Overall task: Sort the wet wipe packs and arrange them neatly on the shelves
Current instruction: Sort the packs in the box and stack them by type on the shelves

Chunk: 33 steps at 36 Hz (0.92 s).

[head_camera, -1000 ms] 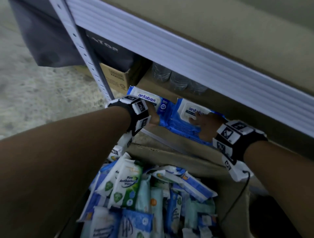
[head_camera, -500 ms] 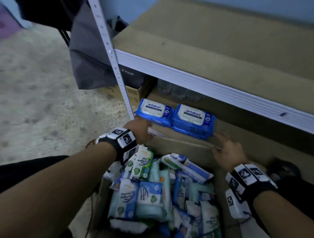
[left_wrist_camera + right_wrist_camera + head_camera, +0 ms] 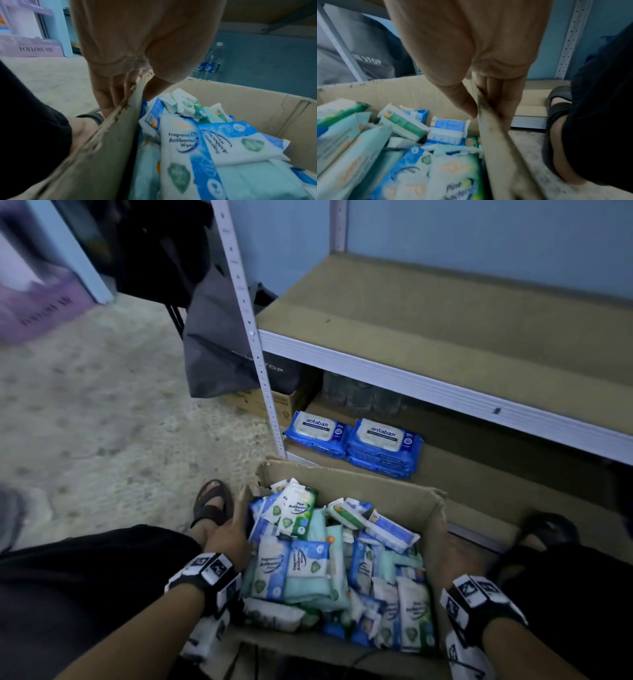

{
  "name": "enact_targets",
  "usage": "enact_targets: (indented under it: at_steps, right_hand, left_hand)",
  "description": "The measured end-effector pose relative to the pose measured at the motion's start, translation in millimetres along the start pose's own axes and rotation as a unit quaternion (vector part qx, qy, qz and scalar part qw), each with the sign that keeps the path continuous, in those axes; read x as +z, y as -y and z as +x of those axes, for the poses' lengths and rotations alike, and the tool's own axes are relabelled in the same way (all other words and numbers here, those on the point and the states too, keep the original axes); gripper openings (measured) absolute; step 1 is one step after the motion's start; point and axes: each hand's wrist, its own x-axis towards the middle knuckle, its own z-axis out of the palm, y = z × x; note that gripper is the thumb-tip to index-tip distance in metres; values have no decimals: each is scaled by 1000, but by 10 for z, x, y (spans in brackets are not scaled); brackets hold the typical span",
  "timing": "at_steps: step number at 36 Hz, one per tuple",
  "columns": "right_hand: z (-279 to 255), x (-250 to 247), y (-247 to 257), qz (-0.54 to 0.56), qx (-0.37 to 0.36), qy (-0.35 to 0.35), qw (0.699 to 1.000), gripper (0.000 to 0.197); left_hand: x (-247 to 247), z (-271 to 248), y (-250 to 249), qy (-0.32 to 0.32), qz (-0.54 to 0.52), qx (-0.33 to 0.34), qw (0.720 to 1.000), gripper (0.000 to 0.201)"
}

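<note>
Wipe packs (image 3: pixel 337 563) lie jumbled in the cardboard box (image 3: pixel 394 494) near us, too many to count; 2 blue antabax stacks (image 3: pixel 352 441) sit side by side on the far low shelf (image 3: pixel 479 470). We pinch the box walls, left hand (image 3: pixel 227 537) and right hand (image 3: pixel 455 558), thumbs inside, probably to reposition it.

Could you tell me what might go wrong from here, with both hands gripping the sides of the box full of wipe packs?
1. The cardboard box has a torn, frayed rim where the left hand pinches it; pulling may rip the wall.
2. The right hand pinches only the thin wall edge, so it could fold or slip.
3. The loose wet wipe packs are heaped near the rim; tilting could spill some.
</note>
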Motion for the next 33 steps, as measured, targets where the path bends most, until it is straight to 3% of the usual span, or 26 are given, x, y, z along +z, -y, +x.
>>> enact_targets:
  at_steps: [2, 5, 6, 9, 13, 15, 19, 26, 30, 33]
  right_hand:
    - [-53, -59, 28, -4, -21, -25, 999, 57]
    - [-48, -63, -16, -21, -49, -32, 998, 95]
    - [21, -19, -77, -24, -56, -23, 998, 94]
    - [215, 95, -291, -8, -13, 58, 998, 76]
    - [39, -59, -236, -16, -36, 89, 995, 47]
    - [-36, -135, -204, -44, -61, 98, 992, 45]
    - [-59, -142, -225, -81, -85, 67, 991, 60]
    - [-89, -190, -34, -126, -18, 67, 990, 65]
    - [-213, -306, 131, -190, -23, 20, 981, 19]
    - [-237, -354, 287, -227, -30, 16, 973, 13]
  left_hand:
    - [40, -24, 53, 5, 28, 3, 1000, 93]
    - [13, -37, 132, 16, 50, -5, 999, 91]
    - [1, -43, 153, 14, 49, 0, 999, 92]
    - [-33, -54, 165, 1, 48, 26, 999, 93]
    - [3, 26, 149, 23, 77, 1, 997, 81]
    - [0, 61, 139, 28, 91, 5, 995, 81]
    - [3, 110, 135, 21, 86, 22, 996, 86]
    - [115, 157, 204, -16, 19, 10, 1000, 95]
    - [138, 150, 63, -89, 10, 6, 996, 81]
    - [197, 184, -45, -107, 9, 31, 994, 58]
